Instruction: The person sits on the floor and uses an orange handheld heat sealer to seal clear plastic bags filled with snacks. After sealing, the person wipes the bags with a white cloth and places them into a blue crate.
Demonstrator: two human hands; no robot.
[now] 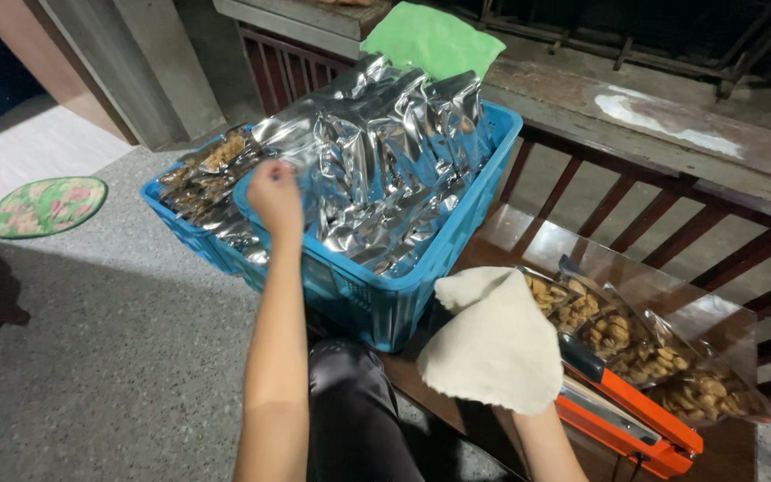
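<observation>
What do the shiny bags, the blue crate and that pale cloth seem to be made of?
The shiny bags look like metallised foil film: mirror-bright and creased. The blue crate seems moulded plastic, smooth with slotted walls. The pale cloth looks like soft, matte woven fabric, draped in folds with a frayed edge.

Crinkled, mirror-glossy foil pouches (377, 170) fill a smooth blue plastic crate (385, 303), beside a matt cream cloth (493, 344), an orange plastic sealer (635, 419) and a polished wooden tabletop (537, 241).
</observation>
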